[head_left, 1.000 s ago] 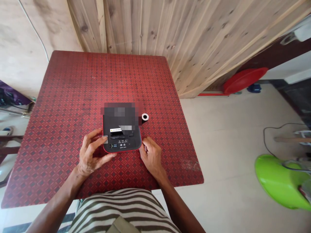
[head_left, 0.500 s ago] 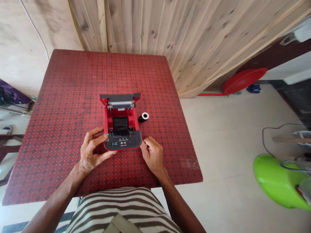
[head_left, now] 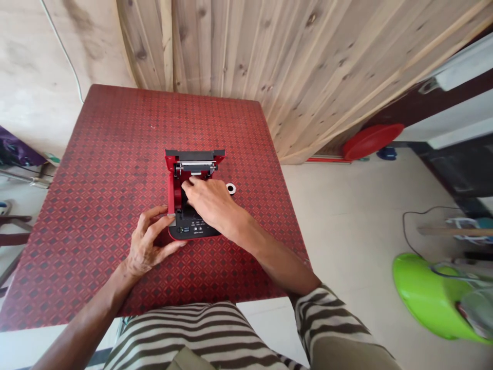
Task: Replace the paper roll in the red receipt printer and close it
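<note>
A small red and black printer point(head_left: 192, 229) sits on the red patterned table point(head_left: 111, 154) with its lid point(head_left: 195, 154) standing open at the back. My left hand point(head_left: 147, 242) grips the printer's front left corner, thumb on the front edge and fingers on the side. My right hand point(head_left: 212, 204) reaches over the printer from the right, its fingers curled down into the open red paper bay; what they touch or hold is hidden. A small white paper roll point(head_left: 231, 188) lies on the table just right of the printer, touching neither hand.
A wooden plank wall point(head_left: 269, 56) rises behind the table. On the floor to the right are a bright green plastic object point(head_left: 427, 295), a red basin point(head_left: 372, 141) leaning on the wall, and a thin cable point(head_left: 404, 226).
The printer's lid swung open at the back. My right hand left the front right corner and moved up into the open bay. The left hand stayed in place.
</note>
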Demonstrator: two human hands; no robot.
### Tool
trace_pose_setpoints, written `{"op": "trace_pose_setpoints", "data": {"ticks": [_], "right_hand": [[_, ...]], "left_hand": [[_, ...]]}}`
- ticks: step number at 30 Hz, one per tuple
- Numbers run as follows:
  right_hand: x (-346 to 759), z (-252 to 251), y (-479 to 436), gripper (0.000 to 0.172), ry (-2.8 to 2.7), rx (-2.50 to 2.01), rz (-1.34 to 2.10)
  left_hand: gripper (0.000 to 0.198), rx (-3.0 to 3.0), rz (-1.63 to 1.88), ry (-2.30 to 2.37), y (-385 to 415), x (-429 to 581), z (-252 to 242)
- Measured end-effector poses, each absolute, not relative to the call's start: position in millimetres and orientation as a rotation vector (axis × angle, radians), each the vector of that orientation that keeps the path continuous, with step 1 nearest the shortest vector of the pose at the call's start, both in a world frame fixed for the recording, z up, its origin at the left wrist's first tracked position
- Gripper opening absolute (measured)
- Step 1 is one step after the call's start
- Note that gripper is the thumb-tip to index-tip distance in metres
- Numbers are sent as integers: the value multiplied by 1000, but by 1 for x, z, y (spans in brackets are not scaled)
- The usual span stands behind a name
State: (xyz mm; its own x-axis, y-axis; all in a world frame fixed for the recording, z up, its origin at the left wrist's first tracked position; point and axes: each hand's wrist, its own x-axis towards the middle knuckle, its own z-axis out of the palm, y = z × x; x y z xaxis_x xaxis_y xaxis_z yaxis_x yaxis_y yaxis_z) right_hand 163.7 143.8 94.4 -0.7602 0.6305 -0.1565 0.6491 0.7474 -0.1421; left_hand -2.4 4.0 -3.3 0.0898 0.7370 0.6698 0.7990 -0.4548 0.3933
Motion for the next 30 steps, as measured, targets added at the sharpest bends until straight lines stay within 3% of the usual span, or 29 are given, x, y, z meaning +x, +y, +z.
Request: {"op": "trace_pose_setpoints", "data": {"ticks": [10, 14, 16, 19, 25, 30], "right_hand": [[162, 100, 143, 29, 2868, 946, -173], [181, 117, 128, 21, 2984, 1053, -189], [204, 124, 122, 15, 3108, 1179, -350], [246, 119, 115, 16, 3260, 1389, -899], [292, 41, 86, 22, 2881, 2106, -1719], [284, -3, 66, 20, 2851, 2112, -1567]], "left_hand": [[64, -2259, -1331, -1601, 4, -1, -5], [66, -2270, -1337, -1608, 4, -2, -4], [66, -2271, -1345, -1606, 4, -2, -4], [67, -2263, -1354, -1612, 4, -3, -4], [68, -2245, -1342, -1595, 7, -4, -2], [69, -2258, -1349, -1579, 8, -4, 1]]}}
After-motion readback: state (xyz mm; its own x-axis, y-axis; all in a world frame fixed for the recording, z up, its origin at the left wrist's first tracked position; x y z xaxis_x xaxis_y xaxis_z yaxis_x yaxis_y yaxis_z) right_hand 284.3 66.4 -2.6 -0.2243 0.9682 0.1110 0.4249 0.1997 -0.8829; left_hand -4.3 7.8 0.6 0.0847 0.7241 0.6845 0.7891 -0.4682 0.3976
